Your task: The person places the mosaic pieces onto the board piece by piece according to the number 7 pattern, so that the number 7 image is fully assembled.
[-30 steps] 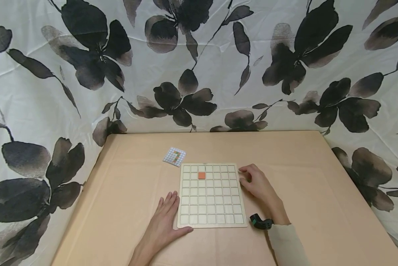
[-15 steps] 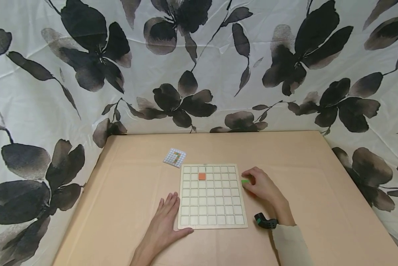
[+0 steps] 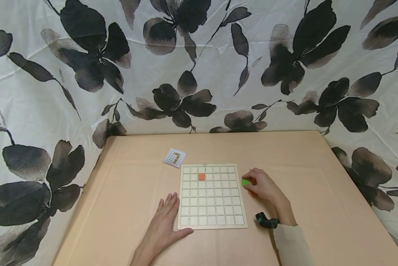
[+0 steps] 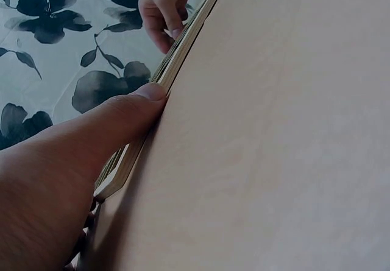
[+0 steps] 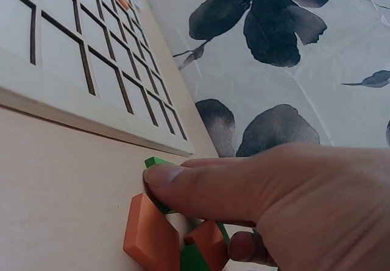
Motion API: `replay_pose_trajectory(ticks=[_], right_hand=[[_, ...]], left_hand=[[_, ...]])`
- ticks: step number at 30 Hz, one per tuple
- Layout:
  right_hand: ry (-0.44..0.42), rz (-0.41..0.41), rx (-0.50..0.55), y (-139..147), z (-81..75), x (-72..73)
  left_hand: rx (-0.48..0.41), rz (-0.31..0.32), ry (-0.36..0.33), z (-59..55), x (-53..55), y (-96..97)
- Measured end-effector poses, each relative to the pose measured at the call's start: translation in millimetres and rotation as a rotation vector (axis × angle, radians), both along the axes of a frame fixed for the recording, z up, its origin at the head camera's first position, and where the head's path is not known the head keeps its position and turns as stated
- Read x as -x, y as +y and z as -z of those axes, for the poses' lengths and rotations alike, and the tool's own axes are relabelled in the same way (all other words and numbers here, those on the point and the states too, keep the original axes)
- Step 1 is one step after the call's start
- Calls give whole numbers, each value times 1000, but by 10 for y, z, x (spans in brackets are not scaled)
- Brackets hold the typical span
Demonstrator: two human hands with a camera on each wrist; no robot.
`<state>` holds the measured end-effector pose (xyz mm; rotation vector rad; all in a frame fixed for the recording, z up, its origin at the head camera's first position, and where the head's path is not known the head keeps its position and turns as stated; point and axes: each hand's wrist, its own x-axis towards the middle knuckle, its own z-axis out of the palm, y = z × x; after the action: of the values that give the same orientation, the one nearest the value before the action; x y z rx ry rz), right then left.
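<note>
A pale wooden grid board (image 3: pixel 215 202) lies flat on the table, with one orange square tile (image 3: pixel 202 176) in a cell near its far edge. My left hand (image 3: pixel 162 227) rests at the board's near left corner, fingers straight along the left side and thumb (image 4: pixel 149 94) on the front edge. Just off the board's right side, my right hand (image 3: pixel 264 187) pinches a green tile (image 3: pixel 245 182) between thumb and fingers. Below that hand, the right wrist view has loose orange tiles (image 5: pixel 151 234) and another green tile (image 5: pixel 194 260), partly hidden by the hand.
A small card (image 3: pixel 174 157) printed with a coloured grid pattern lies behind the board's far left corner. The light wooden table (image 3: pixel 126 184) ends at a white cloth (image 3: pixel 245 22) with dark flowers, hanging behind and at the sides.
My right hand has shifted slightly right, and the green tile has come into sight in its fingers, now showing more of its face. Orange shows beneath the hand. The left hand stays put.
</note>
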<state>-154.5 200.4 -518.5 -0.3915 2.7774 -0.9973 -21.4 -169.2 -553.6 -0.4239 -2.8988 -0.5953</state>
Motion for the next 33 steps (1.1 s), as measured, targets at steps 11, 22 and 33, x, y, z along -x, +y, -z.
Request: replay_pose_trajectory(ticks=[11, 22, 33], right_hand=[[3, 21, 2, -6, -13, 21], [-6, 49, -24, -11, 23, 16], [49, 53, -21, -42, 20, 34]], left_hand=[[8, 1, 43, 13, 5, 4], [12, 5, 19, 17, -19, -6], [-3, 2, -15, -1, 4, -10]])
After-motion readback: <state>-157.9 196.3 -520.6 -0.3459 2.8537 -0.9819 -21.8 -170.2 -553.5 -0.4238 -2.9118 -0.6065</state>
